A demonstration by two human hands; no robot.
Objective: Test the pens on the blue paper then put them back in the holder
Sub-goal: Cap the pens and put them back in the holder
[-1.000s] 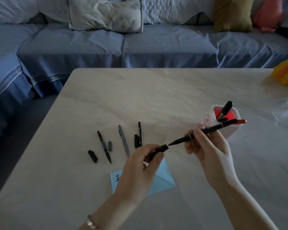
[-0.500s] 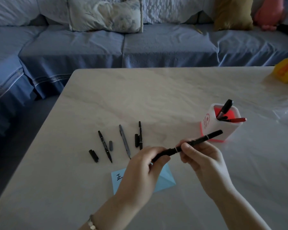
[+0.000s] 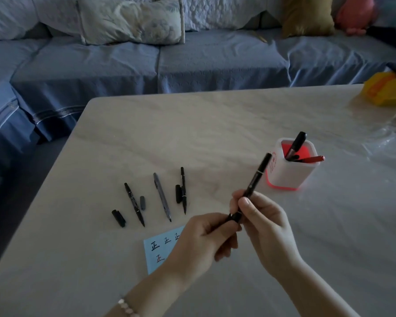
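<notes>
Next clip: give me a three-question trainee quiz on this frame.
1. True or false: the black pen is held by both hands.
2. How many pens lie uncapped on the table?
3. The holder stands: A) on the blue paper B) right of the lying pens C) on the sofa.

Key: 1 true: left hand and right hand grip it. 2 three. 3 B.

Three uncapped pens [image 3: 161,196] are laid left of the holder [image 3: 293,177] on the table [image 3: 215,124], behind the paper [image 3: 157,250]; two pens [image 3: 303,152] are stood inside.
</notes>
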